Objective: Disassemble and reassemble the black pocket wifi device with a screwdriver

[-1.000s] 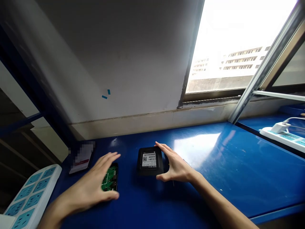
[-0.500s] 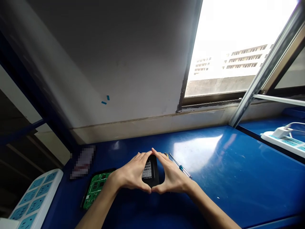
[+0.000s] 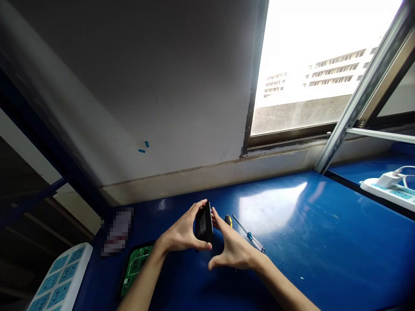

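A flat black device (image 3: pixel 204 224) with a printed label on its face is tilted up on its side at the middle of the table. My left hand (image 3: pixel 183 231) grips it, thumb at the near end and fingers at the far end. Just right of it, my right hand (image 3: pixel 235 244) has its thumb and fingers spread wide; its fingertips are close to the device's far edge, and I cannot tell whether they touch. Beyond my left forearm lies a green circuit board (image 3: pixel 138 261) in a dark frame, partly hidden by that arm.
Right of my right hand lie a screwdriver with a clear blue handle (image 3: pixel 256 242) and a yellow-and-black tool handle (image 3: pixel 228 220). A white power strip (image 3: pixel 61 276) is at the left and another (image 3: pixel 389 190) at the far right. A wall backs the blue table (image 3: pixel 324 233).
The black device has turned from lying flat to standing tilted on its side in my left hand. My right thumb has moved away from my left thumb. The view has shifted slightly.
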Action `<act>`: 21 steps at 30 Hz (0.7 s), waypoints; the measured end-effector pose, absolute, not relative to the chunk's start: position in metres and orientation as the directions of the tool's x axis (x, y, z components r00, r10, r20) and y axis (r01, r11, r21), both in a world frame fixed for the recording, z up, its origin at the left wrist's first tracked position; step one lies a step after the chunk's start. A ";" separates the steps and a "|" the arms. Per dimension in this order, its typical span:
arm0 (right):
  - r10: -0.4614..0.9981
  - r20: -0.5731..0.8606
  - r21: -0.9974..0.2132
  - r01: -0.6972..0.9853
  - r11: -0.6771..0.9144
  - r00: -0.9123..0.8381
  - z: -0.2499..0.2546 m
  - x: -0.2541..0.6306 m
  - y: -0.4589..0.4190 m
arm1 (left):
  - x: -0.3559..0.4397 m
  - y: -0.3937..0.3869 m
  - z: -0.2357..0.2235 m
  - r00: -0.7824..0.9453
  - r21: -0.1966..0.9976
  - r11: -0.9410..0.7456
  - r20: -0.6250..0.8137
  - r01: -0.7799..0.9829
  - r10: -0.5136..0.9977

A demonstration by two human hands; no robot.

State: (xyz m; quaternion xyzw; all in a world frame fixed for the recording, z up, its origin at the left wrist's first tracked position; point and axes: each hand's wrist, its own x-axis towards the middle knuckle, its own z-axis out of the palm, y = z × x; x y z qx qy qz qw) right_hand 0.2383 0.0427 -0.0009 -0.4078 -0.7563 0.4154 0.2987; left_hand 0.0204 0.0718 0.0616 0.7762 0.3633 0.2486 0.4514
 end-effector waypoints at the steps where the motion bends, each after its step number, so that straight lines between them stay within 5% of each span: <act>1: 0.861 0.104 -0.864 0.383 0.326 -0.498 0.001 0.236 0.042 | 0.020 0.073 0.058 0.607 0.905 -0.307 0.071 0.295 0.791; 12: 0.885 0.105 -0.801 0.488 0.346 -0.454 0.011 0.231 0.050 | 0.016 0.071 0.031 0.572 0.975 -0.208 0.213 -0.074 0.792; 21: 0.854 0.058 -0.714 0.577 0.398 -0.517 0.008 0.231 0.049 | -0.021 0.055 0.032 0.553 0.955 -0.224 0.082 0.193 0.829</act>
